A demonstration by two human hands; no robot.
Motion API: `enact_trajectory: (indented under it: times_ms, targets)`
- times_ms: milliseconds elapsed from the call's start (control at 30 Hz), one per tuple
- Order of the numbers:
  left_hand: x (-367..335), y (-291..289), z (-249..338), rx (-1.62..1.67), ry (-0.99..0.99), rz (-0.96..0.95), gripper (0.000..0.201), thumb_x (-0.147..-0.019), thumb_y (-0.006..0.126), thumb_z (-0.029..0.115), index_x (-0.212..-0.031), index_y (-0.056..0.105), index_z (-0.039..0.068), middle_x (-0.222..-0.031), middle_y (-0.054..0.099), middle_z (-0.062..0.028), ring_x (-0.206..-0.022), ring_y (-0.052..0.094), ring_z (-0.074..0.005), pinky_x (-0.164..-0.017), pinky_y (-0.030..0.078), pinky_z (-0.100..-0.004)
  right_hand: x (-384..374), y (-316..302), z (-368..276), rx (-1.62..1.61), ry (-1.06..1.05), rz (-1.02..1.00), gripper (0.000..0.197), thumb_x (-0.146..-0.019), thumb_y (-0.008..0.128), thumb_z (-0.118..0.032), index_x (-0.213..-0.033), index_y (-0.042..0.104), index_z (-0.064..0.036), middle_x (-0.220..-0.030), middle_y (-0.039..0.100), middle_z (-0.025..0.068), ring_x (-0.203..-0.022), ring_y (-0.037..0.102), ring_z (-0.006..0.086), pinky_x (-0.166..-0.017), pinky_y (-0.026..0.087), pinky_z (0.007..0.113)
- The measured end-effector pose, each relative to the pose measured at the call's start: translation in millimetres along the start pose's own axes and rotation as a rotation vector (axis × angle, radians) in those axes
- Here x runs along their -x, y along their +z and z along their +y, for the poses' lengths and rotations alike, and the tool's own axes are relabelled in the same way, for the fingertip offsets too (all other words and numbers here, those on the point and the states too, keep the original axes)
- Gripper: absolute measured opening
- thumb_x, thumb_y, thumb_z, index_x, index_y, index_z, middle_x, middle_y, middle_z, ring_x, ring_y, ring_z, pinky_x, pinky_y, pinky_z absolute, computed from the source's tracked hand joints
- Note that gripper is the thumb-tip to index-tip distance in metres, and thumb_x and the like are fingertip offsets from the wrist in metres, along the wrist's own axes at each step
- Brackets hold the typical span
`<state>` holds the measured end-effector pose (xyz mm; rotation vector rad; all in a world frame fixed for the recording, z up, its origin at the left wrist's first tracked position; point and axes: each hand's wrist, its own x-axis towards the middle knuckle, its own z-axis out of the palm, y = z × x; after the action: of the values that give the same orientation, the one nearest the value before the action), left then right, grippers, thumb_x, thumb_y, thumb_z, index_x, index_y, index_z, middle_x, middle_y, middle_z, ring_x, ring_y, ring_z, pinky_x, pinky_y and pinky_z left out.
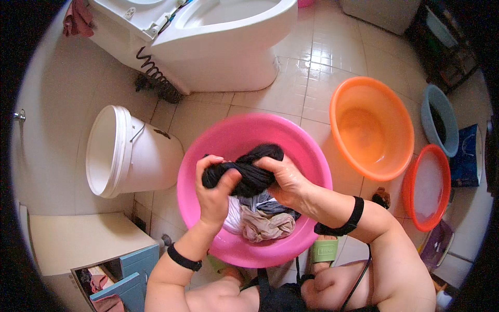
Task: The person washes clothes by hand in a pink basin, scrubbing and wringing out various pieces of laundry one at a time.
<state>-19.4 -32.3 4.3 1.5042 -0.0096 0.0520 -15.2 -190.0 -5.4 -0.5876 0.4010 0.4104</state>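
Note:
A black piece of clothing (pixel 254 174), bunched and twisted, is held up over a large pink basin (pixel 208 148). My left hand (pixel 215 192) grips its left end, the thumb pressed across the front. On the other side my right hand (pixel 286 179), wet and shiny, closes round the right end. Below the black cloth, in the basin, lie a beige wrung garment (pixel 267 224), a white cloth (pixel 232 216) and a grey-blue cloth (pixel 267 204). Part of this heap is hidden by the black cloth and my hands.
A white bucket (pixel 150 158) stands left of the basin, a toilet (pixel 228 57) beyond. To the right are an orange basin (pixel 371 125), a red basin (pixel 427 187) with whitish contents and a blue basin (pixel 439 119). A cabinet (pixel 88 234) sits at lower left. The floor tiles (pixel 296 93) shine.

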Motion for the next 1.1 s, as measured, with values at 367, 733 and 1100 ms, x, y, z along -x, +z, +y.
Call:
enact_trajectory:
  times_ms: [367, 733, 1100]
  targets:
    - [8, -48, -59, 0.522, -1.083, -0.673, 0.012, -0.082, 0.059, 0.014, -0.093, 0.056, 0.009, -0.087, 0.060, -0.0027, -0.083, 0.059, -0.0149, -0.076, 0.049, -0.0306, 41, 36, 44, 1.458, -1.108, -0.793, 0.029, -0.061, 0.065, -0.007, -0.088, 0.055, -0.0096, -0.094, 0.058, 0.0105, -0.084, 0.059, 0.0290, -0.073, 0.049, 0.039]
    - [41, -27, -107, -0.533, -0.824, -1.231, 0.018, -0.072, 0.066, 0.016, -0.087, 0.061, 0.008, -0.078, 0.060, -0.0019, -0.075, 0.053, -0.0108, -0.070, 0.045, -0.0285, 34, -7, 113, 1.578, -0.513, -1.503, 0.030, -0.065, 0.064, -0.016, -0.091, 0.049, -0.0091, -0.084, 0.053, 0.0114, -0.078, 0.058, 0.0317, -0.070, 0.047, 0.044]
    - [-5, 4, 19, 0.857, -0.230, -0.478, 0.080, -0.092, 0.047, 0.051, -0.150, 0.003, 0.014, -0.155, 0.011, -0.0134, -0.142, 0.016, -0.0254, -0.115, 0.013, -0.0406, -4, 52, -18, -0.299, -0.231, 0.153, 0.023, -0.070, 0.052, -0.004, -0.093, 0.053, -0.0058, -0.087, 0.059, 0.0092, -0.079, 0.061, 0.0262, -0.077, 0.052, 0.041]
